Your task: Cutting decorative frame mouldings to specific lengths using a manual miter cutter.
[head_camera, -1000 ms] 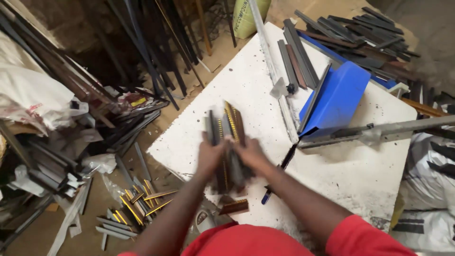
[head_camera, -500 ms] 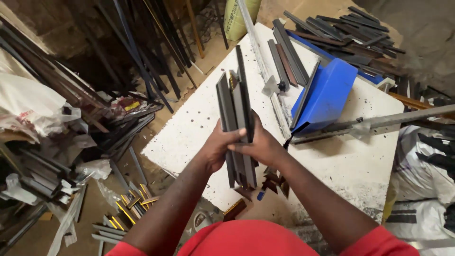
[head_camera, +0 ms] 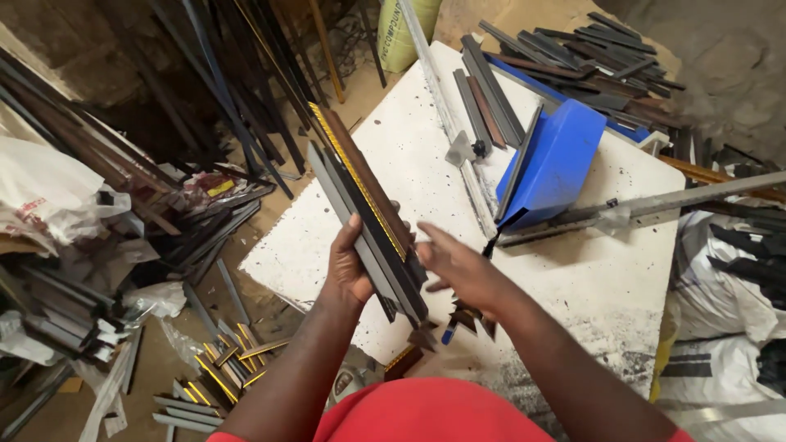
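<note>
Left hand (head_camera: pixel 350 274) around strip bundle (head_camera: pixel 367 214)

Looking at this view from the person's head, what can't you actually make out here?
- Head view: the lower ends of the bundle of dark strips are hidden behind the left hand and right hand.
- How many strips it holds: they overlap.
- The blue tray: its inside faces away.
- The small dark pieces under the right wrist: partly covered.
- The white table: its near edge is hidden by the red shirt.

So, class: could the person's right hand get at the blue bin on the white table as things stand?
Probably yes: the right hand is open and holds nothing, and bare white table lies between it and the blue bin.
</note>
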